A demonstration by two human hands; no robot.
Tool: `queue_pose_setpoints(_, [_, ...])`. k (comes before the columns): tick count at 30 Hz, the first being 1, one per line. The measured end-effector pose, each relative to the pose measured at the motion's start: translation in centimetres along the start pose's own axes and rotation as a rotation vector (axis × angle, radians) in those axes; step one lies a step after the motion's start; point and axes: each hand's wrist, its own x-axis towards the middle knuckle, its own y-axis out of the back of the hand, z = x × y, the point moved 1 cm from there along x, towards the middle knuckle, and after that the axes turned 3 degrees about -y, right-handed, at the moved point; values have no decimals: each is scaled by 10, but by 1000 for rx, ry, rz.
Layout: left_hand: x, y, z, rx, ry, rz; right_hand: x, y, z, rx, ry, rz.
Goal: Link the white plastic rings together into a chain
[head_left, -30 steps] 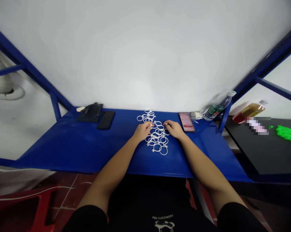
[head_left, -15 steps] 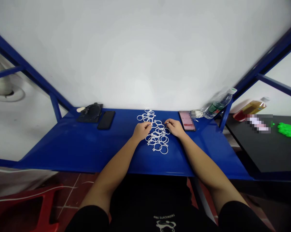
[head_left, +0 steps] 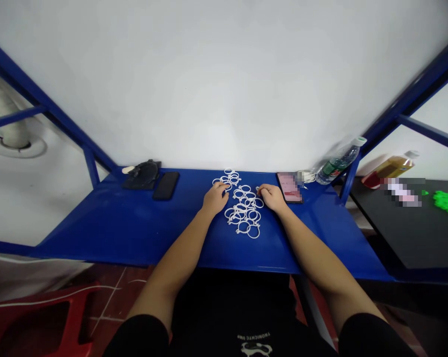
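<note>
On the blue metal tabletop (head_left: 134, 228), a heap of white plastic rings (head_left: 246, 213) runs lengthwise away from the person, between both hands. The left hand (head_left: 214, 198) touches its far left side, fingers bent. The right hand (head_left: 273, 197) has its fingertips drawn together at the right edge. Whether either grips a ring cannot be told. Farther back lie a black phone (head_left: 165, 185) and a red-screened phone (head_left: 289, 187).

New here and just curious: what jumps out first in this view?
A heap of white plastic rings lies in the middle of the bright blue table, stark against it. The person's left hand and right hand sit one on each side of the heap, fingertips touching rings. A phone with a lit reddish screen lies just right of the right hand.
</note>
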Motion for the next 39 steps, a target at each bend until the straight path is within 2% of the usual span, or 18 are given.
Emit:
queue_pose_setpoints(4, [-1,-4,-1,64,16,-70,-1,-1,0,-9,-13,66])
queue_pose_setpoints(7, [-1,-3,-1,25,35,-38,-5,-2,-2,21,-4,118])
queue_pose_setpoints(11, [1,0,-1,-128,72,79,-10,1,-4,-29,78,78])
queue_pose_setpoints(13, [1,1,1,-223,124,175,-10,4,-4,-75,128,86])
queue_pose_setpoints(17, [-3,5,5,-411,201,385,1,7,-8,-151,128,144])
queue_pose_setpoints(19, [-3,8,7,-497,220,438,15,4,-15,-218,195,64])
queue_pose_setpoints(23, [3,12,8,-735,244,526,53,-8,-31,-424,400,-232])
queue_pose_setpoints(27, [12,13,6,-1188,463,572,88,-19,-39,-662,491,-438])
queue_pose_setpoints(30, [14,17,4,-1401,529,589,98,-27,-41,-779,506,-506])
queue_pose_setpoints(32, [14,21,3,-1465,543,634,97,-29,-41,-805,477,-478])
queue_pose_setpoints(34, [13,24,1,-1488,573,670,91,-26,-43,-762,429,-384])
queue_pose_setpoints(37, [12,27,0,-1493,608,683,74,-12,-46,-542,360,-167])
queue_pose_setpoints(39, [11,28,2,-1482,582,683,54,-1,-48,-355,335,-22])
